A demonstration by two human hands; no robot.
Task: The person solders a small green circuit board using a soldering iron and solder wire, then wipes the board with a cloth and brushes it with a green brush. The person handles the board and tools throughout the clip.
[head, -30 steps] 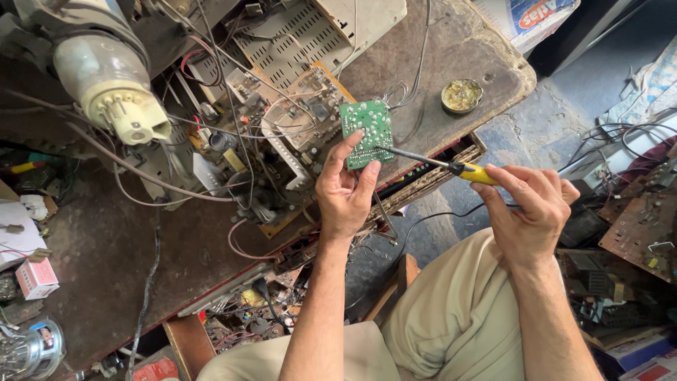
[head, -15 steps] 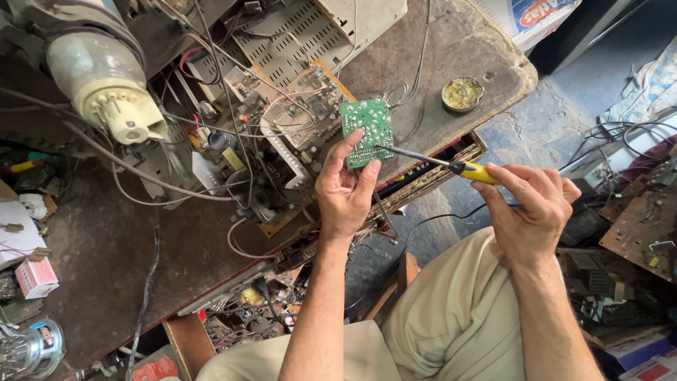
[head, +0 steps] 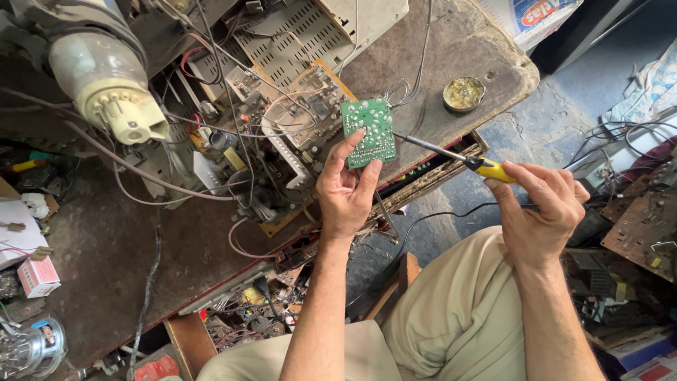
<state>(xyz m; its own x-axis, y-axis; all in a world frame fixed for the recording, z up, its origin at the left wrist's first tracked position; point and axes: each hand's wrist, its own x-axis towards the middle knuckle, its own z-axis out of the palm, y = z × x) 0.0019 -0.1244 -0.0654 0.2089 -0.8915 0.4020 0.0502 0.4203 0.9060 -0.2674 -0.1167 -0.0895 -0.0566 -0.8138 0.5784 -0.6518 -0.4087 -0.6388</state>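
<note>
Small green rectangular circuit board [head: 369,131], solder side up, is held above the near edge of the dark, stained wooden workbench [head: 106,247]. Left hand [head: 345,187] pinches it, thumb and fingers closed on its lower edge. Right hand [head: 543,212] is closed pen-style around a yellow-handled soldering iron [head: 458,159], tip at the board's right edge. Round tin of flux [head: 463,93] sits on the bench beyond. Opened chassis with tangled wires [head: 282,120] lies left. Grey concrete floor [head: 564,106], cluttered with scrap boards.
</note>
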